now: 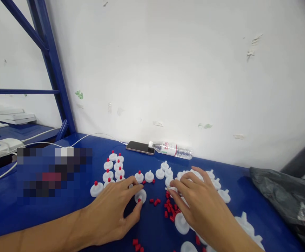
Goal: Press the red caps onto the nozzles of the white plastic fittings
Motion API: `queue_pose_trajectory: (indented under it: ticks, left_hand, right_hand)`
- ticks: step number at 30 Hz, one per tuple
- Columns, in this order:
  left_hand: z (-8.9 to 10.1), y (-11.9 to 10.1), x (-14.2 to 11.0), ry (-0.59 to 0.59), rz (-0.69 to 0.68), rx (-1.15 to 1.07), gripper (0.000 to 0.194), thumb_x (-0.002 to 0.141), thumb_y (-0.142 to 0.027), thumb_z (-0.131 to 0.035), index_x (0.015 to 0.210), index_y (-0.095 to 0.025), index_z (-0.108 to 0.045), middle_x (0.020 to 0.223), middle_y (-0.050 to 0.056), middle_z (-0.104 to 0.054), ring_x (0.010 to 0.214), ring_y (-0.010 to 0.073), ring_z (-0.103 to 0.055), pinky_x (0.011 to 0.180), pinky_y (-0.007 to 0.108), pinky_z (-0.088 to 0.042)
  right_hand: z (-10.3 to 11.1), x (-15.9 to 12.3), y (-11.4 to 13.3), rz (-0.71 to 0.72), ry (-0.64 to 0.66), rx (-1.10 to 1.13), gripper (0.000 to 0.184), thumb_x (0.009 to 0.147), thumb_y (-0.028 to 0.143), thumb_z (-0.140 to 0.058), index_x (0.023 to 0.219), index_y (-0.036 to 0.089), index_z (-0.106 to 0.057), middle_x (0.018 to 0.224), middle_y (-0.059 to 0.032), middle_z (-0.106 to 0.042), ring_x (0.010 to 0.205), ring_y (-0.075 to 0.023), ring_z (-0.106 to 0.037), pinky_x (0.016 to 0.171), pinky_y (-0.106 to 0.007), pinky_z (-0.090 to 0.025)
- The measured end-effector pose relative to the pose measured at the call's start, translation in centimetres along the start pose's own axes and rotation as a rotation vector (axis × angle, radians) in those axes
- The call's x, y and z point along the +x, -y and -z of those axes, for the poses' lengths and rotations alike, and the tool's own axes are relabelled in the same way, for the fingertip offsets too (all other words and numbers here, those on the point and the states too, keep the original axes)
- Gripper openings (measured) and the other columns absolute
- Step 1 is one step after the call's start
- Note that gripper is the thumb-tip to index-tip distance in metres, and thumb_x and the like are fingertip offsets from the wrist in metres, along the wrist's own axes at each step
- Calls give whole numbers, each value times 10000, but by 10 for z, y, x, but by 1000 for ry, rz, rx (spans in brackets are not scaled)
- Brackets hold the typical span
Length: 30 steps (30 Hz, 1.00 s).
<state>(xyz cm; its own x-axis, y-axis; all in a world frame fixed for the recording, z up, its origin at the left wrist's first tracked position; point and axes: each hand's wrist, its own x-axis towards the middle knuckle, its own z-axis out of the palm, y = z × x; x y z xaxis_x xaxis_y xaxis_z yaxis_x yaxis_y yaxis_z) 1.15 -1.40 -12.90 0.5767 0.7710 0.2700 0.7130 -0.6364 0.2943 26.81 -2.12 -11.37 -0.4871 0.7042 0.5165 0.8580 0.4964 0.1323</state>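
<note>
My left hand (115, 206) pinches a round white plastic disc (141, 196) with a red cap (139, 200) on its stem. The piece is tilted, its capped stem toward my thumb. On the right, my right hand (194, 192) reaches over a cluster of white discs, with thumb and index finger closed around the edge of one disc (174, 190); its other fingers are spread, and the palm hides part of the pile. Loose red caps (169, 206) lie left of that hand. Just beyond my left hand stand a capped disc (139, 177) and an uncapped one (149, 176).
Several capped discs (107, 175) stand in rows on the blue table (70, 224). Along the wall lie a phone (140, 147) with a cable and a water bottle (170, 149). A dark plastic bag (278, 203) sits at the right; a blurred patch covers the left.
</note>
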Motion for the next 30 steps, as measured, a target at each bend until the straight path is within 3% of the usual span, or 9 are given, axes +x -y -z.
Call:
queue_pose_trajectory:
  ticks: [8, 13, 16, 18, 21, 25, 30]
  left_hand:
    - [-2, 1, 2, 10, 7, 78, 270, 975, -239, -386, 1081, -219, -633, 1073, 82, -638, 847, 253, -690, 730, 406, -552]
    - [0, -1, 1, -12, 13, 78, 365, 978, -225, -374, 1324, -261, -486, 1221, 107, -560, 940, 278, -665, 750, 446, -538]
    - [8, -2, -1, -37, -104, 4, 246, 926, -176, -403, 1139, -253, -500, 1104, 63, -579, 827, 222, -642, 687, 372, -494]
    - [13, -2, -2, 18, -301, -56, 151, 844, -143, -458, 947, -253, -474, 895, -10, -598, 696, 175, -602, 627, 322, -437]
    - [13, -2, -4, 222, -499, -23, 241, 709, -190, -591, 907, -248, -465, 780, -51, -597, 623, 156, -582, 577, 325, -379]
    - [3, -2, -5, 349, -462, 106, 428, 629, -239, -696, 1016, -257, -513, 845, -35, -627, 670, 183, -618, 565, 342, -353]
    - [1, -4, -3, 358, -462, 148, 252, 724, -194, -648, 926, -247, -508, 868, -36, -636, 666, 174, -617, 560, 340, -351]
  right_hand:
    - [-3, -1, -1, -31, 4, 5, 234, 998, 230, -444, 939, 263, -669, 767, 14, -657, 823, -197, -621, 1080, -529, -292]
    - [-3, -2, 0, -66, 72, 6, 267, 1032, 281, -402, 982, 261, -663, 811, -1, -665, 848, -210, -626, 1074, -559, -278]
    - [-5, -4, -1, -63, 95, 11, 281, 1033, 268, -394, 961, 264, -665, 802, 5, -674, 859, -213, -628, 1079, -559, -265]
    - [-5, -4, -1, -62, 107, 14, 297, 1034, 258, -377, 952, 266, -663, 803, 7, -678, 864, -213, -626, 1086, -561, -254]
    - [-4, -4, 0, -63, 124, 14, 324, 1045, 283, -350, 938, 270, -656, 797, 11, -674, 864, -213, -622, 1099, -567, -238]
    - [-3, -3, 1, -65, 134, -2, 311, 1046, 340, -354, 1001, 275, -655, 821, 3, -682, 869, -229, -614, 1099, -574, -250]
    - [-7, -3, 0, -66, 138, -29, 319, 1035, 295, -345, 1011, 276, -663, 834, -8, -695, 880, -239, -616, 1098, -581, -251]
